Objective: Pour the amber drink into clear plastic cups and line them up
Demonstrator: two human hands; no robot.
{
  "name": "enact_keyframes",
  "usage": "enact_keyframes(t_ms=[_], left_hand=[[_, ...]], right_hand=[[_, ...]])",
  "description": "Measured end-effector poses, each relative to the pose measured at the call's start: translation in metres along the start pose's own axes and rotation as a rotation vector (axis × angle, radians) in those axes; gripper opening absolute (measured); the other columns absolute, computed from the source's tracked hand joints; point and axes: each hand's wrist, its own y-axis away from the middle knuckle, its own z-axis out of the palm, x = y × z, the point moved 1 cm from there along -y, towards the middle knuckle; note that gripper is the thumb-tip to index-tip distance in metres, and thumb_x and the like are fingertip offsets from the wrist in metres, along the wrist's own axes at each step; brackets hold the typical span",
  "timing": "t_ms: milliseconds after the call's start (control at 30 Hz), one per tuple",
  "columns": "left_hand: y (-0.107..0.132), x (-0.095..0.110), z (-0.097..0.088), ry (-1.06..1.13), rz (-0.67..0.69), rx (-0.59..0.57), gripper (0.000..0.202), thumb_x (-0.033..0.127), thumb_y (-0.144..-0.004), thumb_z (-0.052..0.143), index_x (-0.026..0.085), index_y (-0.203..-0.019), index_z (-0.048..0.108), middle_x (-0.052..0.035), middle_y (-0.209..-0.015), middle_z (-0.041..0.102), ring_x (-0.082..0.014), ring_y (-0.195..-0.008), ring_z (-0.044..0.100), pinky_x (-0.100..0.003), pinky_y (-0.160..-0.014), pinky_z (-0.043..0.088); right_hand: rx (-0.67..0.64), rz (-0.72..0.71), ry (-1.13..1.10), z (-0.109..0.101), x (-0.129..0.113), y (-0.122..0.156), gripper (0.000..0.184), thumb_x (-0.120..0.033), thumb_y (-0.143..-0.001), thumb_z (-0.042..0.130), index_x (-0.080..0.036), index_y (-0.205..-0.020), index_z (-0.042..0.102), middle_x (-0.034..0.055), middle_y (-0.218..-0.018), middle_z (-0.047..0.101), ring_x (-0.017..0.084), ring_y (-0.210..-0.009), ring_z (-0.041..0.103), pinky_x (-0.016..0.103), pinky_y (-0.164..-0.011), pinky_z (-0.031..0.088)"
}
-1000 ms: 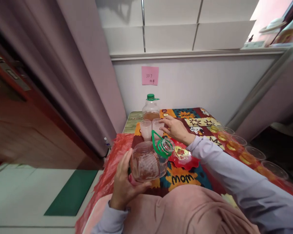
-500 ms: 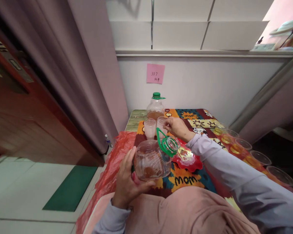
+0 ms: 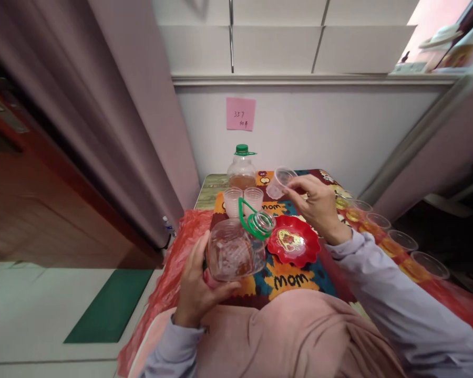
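Observation:
My left hand [image 3: 199, 286] is wrapped round the lower end of a clear plastic bottle [image 3: 234, 252], which is tilted with its uncapped mouth to the right. A green handle [image 3: 247, 218] circles its neck, and a little brownish liquid shows inside. Between thumb and fingers, my right hand [image 3: 313, 202] pinches the rim of a clear plastic cup [image 3: 279, 184], held tilted above the table. Two stacks of clear cups, a left stack [image 3: 233, 203] and a right stack [image 3: 254, 199], stand behind the bottle. Below my right hand lies a red scalloped plate [image 3: 305, 247].
A green-capped bottle [image 3: 242, 173] of brownish liquid stands at the back, near the wall. Several cups with yellow liquid line the right side, one cup [image 3: 402, 240] among them. Red plastic sheeting [image 3: 173, 257] hangs over the left edge.
My right hand has lifted a cup off the right stack and carried it to the right. The bottle stays tilted in my left hand. The view has shifted slightly.

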Motion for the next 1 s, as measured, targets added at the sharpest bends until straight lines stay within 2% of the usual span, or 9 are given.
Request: enact_keyframes(t_ms=[100, 200, 300, 533, 667, 867, 1000], left_hand=[[-0.004, -0.001, 0.001, 0.02, -0.019, 0.002, 0.119, 0.068, -0.074, 0.091, 0.027, -0.171, 0.037, -0.0211, -0.166, 0.054, -0.0444, -0.151, 0.055, -0.064, -0.122, 0.048], [-0.007, -0.001, 0.002, 0.046, -0.054, -0.014, 0.117, 0.067, -0.075, 0.091, 0.025, -0.17, 0.039, -0.0213, -0.166, 0.054, -0.0436, -0.152, 0.054, -0.062, -0.124, 0.046], [-0.01, 0.001, 0.002, 0.062, -0.092, -0.029, 0.115, 0.065, -0.075, 0.092, 0.022, -0.169, 0.041, -0.0218, -0.167, 0.053, -0.0429, -0.153, 0.053, -0.06, -0.126, 0.043], [-0.013, 0.004, 0.004, 0.065, -0.104, -0.035, 0.116, 0.064, -0.074, 0.093, 0.02, -0.168, 0.042, -0.0236, -0.169, 0.05, -0.0431, -0.155, 0.05, -0.061, -0.127, 0.04], [-0.014, 0.006, 0.004, 0.05, -0.121, -0.038, 0.117, 0.066, -0.072, 0.093, 0.02, -0.167, 0.043, -0.0233, -0.168, 0.051, -0.0437, -0.155, 0.05, -0.062, -0.127, 0.039], [-0.018, 0.008, 0.005, 0.032, -0.091, -0.042, 0.114, 0.065, -0.072, 0.093, 0.02, -0.166, 0.045, -0.0237, -0.167, 0.053, -0.0434, -0.153, 0.052, -0.061, -0.126, 0.042], [-0.019, 0.007, 0.006, 0.023, -0.091, -0.038, 0.114, 0.066, -0.072, 0.093, 0.02, -0.165, 0.046, -0.023, -0.166, 0.054, -0.0438, -0.152, 0.053, -0.061, -0.126, 0.042]], right_hand=[[-0.134, 0.061, 0.049, -0.01, 0.018, 0.053, 0.021, -0.036, -0.105, 0.065, -0.025, -0.088, 0.073, 0.0065, -0.09, 0.077, 0.024, -0.082, 0.071, 0.034, -0.075, 0.054], [-0.284, 0.138, 0.077, -0.003, 0.041, 0.104, 0.02, -0.03, -0.104, 0.062, -0.025, -0.087, 0.071, 0.0079, -0.09, 0.077, 0.025, -0.082, 0.073, 0.036, -0.075, 0.055], [-0.353, 0.171, 0.103, 0.007, 0.057, 0.132, 0.02, -0.029, -0.105, 0.059, -0.025, -0.091, 0.072, 0.009, -0.096, 0.079, 0.026, -0.086, 0.075, 0.035, -0.076, 0.057], [-0.379, 0.115, 0.106, 0.021, 0.065, 0.136, 0.019, -0.025, -0.106, 0.062, -0.023, -0.093, 0.077, 0.0085, -0.098, 0.08, 0.024, -0.088, 0.076, 0.032, -0.076, 0.059], [-0.383, 0.105, 0.105, 0.021, 0.067, 0.14, 0.015, -0.023, -0.104, 0.067, -0.024, -0.107, 0.082, 0.0097, -0.112, 0.082, 0.025, -0.098, 0.079, 0.035, -0.082, 0.062], [-0.3, 0.143, 0.111, 0.014, 0.068, 0.146, 0.036, -0.024, -0.101, 0.07, -0.024, -0.137, 0.074, 0.0119, -0.138, 0.077, 0.029, -0.124, 0.075, 0.042, -0.104, 0.063], [-0.293, 0.222, 0.181, 0.019, 0.067, 0.145, 0.052, -0.025, -0.094, 0.076, -0.022, -0.146, 0.068, 0.0157, -0.147, 0.071, 0.034, -0.128, 0.073, 0.047, -0.104, 0.064]])
